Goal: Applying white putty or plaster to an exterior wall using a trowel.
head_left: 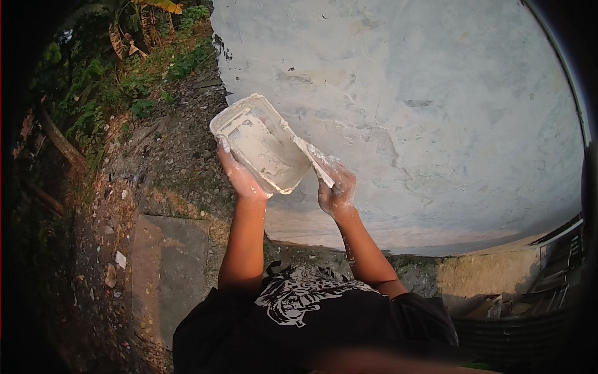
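My left hand (242, 176) supports a rectangular plastic tub (278, 118), its fingers going out of sight behind the tub's lower left side. The tub is tilted so that its inside shows, coated with whitish putty (258, 143) in uneven smears. In my right hand (338, 190) is a flat putty knife (319, 165), caked with the same white paste and lying along the tub's right rim. White smears cover both hands. Hidden under the paste and fingers is most of the knife's handle.
A pale, patchily plastered wall (430, 106) stands close ahead and to the right. On the left are stony ground (168, 146), a concrete slab (169, 262) and green plants (93, 93). Dark corrugated material (511, 336) lies at the lower right.
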`<state>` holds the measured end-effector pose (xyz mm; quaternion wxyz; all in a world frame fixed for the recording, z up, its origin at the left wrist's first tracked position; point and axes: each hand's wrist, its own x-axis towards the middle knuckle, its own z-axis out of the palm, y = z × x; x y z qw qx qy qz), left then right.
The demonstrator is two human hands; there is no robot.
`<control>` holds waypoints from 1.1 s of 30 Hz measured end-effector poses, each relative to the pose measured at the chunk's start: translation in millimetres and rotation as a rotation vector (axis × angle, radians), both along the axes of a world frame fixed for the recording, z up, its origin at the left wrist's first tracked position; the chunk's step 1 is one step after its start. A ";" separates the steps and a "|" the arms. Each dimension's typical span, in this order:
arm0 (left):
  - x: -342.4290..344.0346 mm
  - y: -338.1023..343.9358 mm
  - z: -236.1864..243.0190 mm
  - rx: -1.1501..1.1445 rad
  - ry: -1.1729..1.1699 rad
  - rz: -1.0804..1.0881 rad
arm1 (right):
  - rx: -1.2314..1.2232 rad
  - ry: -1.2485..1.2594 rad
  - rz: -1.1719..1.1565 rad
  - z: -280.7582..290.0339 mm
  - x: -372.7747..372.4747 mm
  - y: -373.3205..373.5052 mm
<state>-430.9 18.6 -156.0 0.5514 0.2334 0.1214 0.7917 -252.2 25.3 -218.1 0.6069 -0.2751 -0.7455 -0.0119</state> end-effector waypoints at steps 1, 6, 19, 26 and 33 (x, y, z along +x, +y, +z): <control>-1.2 0.1 2.1 0.000 -0.005 -0.003 | 0.005 -0.036 -0.044 -3.3 1.9 -1.0; -3.9 -2.2 11.8 -0.032 -0.027 0.022 | -0.022 -0.023 -0.105 -13.8 14.2 -0.8; 4.9 7.0 -45.5 0.156 0.194 -0.040 | -0.742 1.095 0.327 30.2 50.9 -36.7; 41.3 14.2 -77.1 0.219 0.347 0.038 | -0.843 1.240 0.425 23.9 48.8 -51.6; 49.2 29.6 -116.6 0.283 0.372 -0.060 | -0.763 1.231 0.260 17.9 33.5 -54.5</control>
